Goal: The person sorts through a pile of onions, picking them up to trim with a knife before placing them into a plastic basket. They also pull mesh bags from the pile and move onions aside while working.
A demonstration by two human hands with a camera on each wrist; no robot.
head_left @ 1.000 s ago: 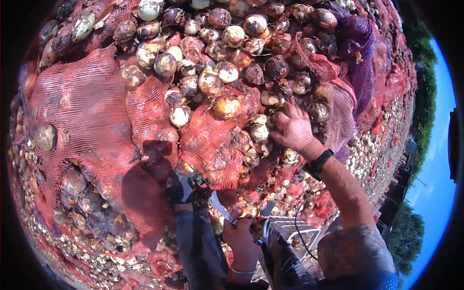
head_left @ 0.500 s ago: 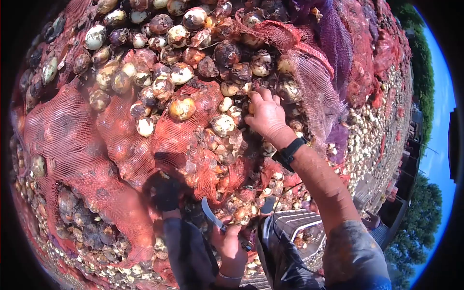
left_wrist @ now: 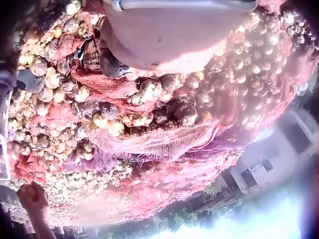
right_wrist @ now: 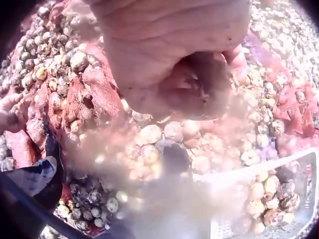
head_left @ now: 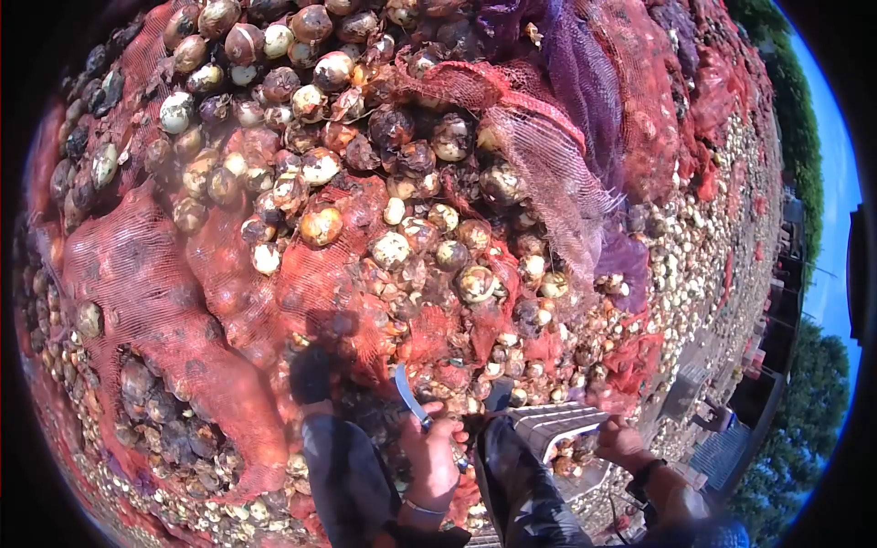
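Note:
My left hand (head_left: pixel 431 457) grips a knife with a curved, hooked blade (head_left: pixel 407 393), low in the head view and in front of the knees. My right hand (head_left: pixel 623 440) is beside the rim of a white plastic basket (head_left: pixel 552 442), its fingers curled. In the right wrist view, that hand (right_wrist: pixel 174 45) bends around a shadowed hollow; I cannot tell whether anything is in it. Onions (right_wrist: pixel 271 201) lie inside the basket. Loose onions (head_left: pixel 479 283) and torn red mesh sacks (head_left: pixel 333 260) form the heap ahead.
A purple mesh sack (head_left: pixel 589 91) drapes over the heap's right side. More full red mesh sacks (head_left: pixel 137 265) lie on the left. Small onions (head_left: pixel 703 247) spread along the right slope, with trees (head_left: pixel 804 393) past it. Shod feet (head_left: pixel 312 374) stand on the heap's lower part.
My right hand has left the onions in the heap and come back down to the right, beside the basket. The left hand still holds the knife low. The view has swung slightly right.

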